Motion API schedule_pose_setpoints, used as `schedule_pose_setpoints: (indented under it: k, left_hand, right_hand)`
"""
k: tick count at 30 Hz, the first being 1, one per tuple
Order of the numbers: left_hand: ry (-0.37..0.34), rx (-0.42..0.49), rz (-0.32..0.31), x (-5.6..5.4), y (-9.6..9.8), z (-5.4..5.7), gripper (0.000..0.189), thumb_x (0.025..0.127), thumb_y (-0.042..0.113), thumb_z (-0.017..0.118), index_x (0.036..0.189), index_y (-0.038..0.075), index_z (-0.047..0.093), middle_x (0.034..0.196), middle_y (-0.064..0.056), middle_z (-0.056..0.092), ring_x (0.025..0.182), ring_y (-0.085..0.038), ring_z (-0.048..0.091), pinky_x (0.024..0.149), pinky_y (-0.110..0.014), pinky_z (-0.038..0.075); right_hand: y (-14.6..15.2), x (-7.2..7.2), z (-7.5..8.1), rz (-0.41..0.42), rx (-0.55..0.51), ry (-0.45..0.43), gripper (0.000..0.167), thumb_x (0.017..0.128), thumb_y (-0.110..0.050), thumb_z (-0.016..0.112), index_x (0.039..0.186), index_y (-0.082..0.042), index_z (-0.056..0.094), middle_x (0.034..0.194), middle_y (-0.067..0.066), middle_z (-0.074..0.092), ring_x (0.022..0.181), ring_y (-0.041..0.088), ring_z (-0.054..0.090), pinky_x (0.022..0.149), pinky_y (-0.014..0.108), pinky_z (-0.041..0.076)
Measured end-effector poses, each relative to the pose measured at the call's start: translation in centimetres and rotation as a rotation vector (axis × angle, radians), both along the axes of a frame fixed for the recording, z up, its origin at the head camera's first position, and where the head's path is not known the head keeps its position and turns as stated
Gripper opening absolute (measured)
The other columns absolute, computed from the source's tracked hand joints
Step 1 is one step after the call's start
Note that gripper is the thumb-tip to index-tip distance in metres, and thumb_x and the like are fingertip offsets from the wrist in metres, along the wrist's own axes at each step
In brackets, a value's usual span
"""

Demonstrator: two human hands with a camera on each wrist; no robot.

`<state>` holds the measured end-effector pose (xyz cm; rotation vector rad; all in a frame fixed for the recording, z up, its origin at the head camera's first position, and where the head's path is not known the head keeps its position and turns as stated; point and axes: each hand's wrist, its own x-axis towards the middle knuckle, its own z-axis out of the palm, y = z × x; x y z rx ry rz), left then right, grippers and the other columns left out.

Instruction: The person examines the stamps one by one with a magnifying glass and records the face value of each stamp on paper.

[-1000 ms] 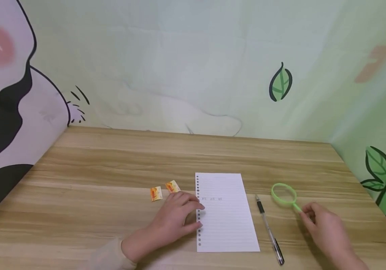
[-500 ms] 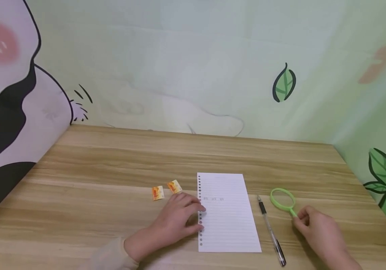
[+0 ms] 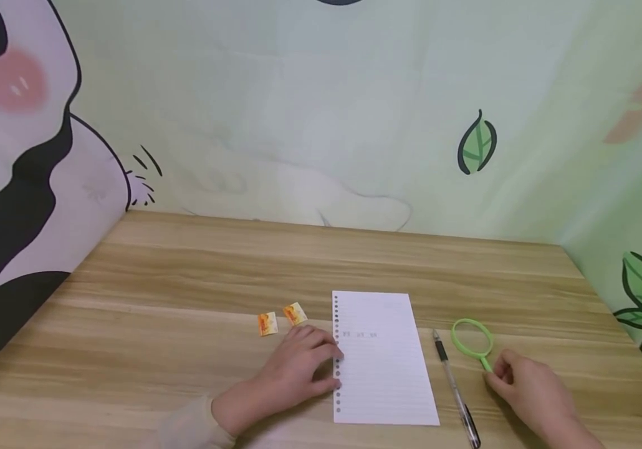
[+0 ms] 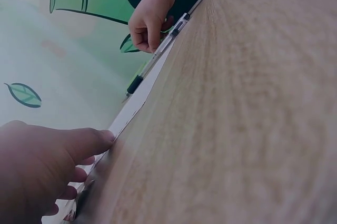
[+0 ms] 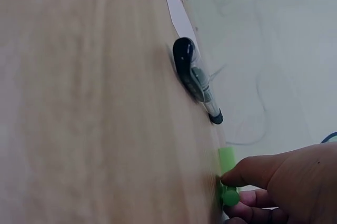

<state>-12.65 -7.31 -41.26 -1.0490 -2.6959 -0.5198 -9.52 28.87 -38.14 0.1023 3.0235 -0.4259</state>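
My right hand (image 3: 534, 390) pinches the handle of a green-rimmed magnifying glass (image 3: 480, 356) low over the table, right of the pen. In the right wrist view thumb and fingers close on the handle's green end (image 5: 230, 197). A sheet of lined loose-leaf paper (image 3: 388, 380) lies in front of the person, with a row of small faint marks on it. My left hand (image 3: 293, 368) rests at its punched left edge, thumb and fingers spread and touching the margin. Between paper and magnifying glass lies a clear pen (image 3: 453, 383) with a black grip, its tip pointing away.
Two small orange-and-cream packets (image 3: 267, 323) lie just beyond the left hand. The wooden table (image 3: 186, 274) runs back to a printed backdrop (image 3: 298, 125) with panda and leaf drawings, which also rises along both sides.
My right hand has drawn the magnifying glass slightly toward the person and left, closer to the pen. The left hand stays at the paper's edge. The head view has shifted a little.
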Motion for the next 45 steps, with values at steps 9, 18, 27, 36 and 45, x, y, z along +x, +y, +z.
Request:
schedule_pose_setpoints:
  k: [9,18,27,36,45]
  left_hand:
    - [-0.033,0.001,0.009,0.0,0.1,-0.1,0.035,0.079,0.043,0.073,0.106,0.020,0.069,0.113,0.005,0.063,0.110,-0.014,0.052,0.103,-0.038,0.039]
    - [-0.041,-0.002,0.012,0.0,0.1,0.0,0.035,0.079,0.043,0.073,0.105,0.020,0.069,0.114,0.005,0.063,0.111,-0.014,0.053,0.104,-0.037,0.039]
    - [-0.054,0.003,0.010,0.0,0.1,0.1,0.034,0.079,0.042,0.074,0.105,0.020,0.069,0.114,0.005,0.063,0.111,-0.014,0.052,0.103,-0.037,0.039]
    - [-0.053,0.011,0.010,0.0,0.0,0.0,0.035,0.079,0.042,0.074,0.105,0.020,0.069,0.114,0.004,0.062,0.111,-0.014,0.052,0.103,-0.038,0.039]
    - [-0.052,0.009,0.007,0.0,0.0,-0.1,0.034,0.079,0.042,0.074,0.105,0.020,0.069,0.114,0.005,0.062,0.111,-0.014,0.052,0.103,-0.037,0.039]
  right_hand:
    - [0.3,-0.2,0.0,0.014,-0.002,0.009,0.018,0.087,-0.024,0.067,0.079,-0.013,0.056,0.061,-0.003,0.050,0.058,0.013,0.042,0.052,0.024,0.030]
    - [0.6,-0.1,0.7,0.009,0.007,-0.011,0.022,0.088,-0.033,0.066,0.079,-0.014,0.057,0.061,-0.003,0.048,0.058,0.014,0.042,0.052,0.026,0.029]
    - [0.8,-0.4,1.9,0.059,-0.012,0.101,0.017,0.092,-0.026,0.061,0.085,-0.010,0.060,0.067,-0.004,0.056,0.061,0.012,0.046,0.053,0.024,0.034]
    - [0.1,-1.1,3.1,0.079,-0.029,0.167,0.025,0.095,-0.031,0.058,0.098,-0.007,0.065,0.077,-0.003,0.065,0.067,0.009,0.055,0.057,0.028,0.041]
    - [-1.3,-1.3,3.3,0.118,-0.047,0.211,0.021,0.092,-0.026,0.061,0.099,-0.007,0.065,0.075,-0.004,0.063,0.066,0.008,0.055,0.056,0.026,0.041]
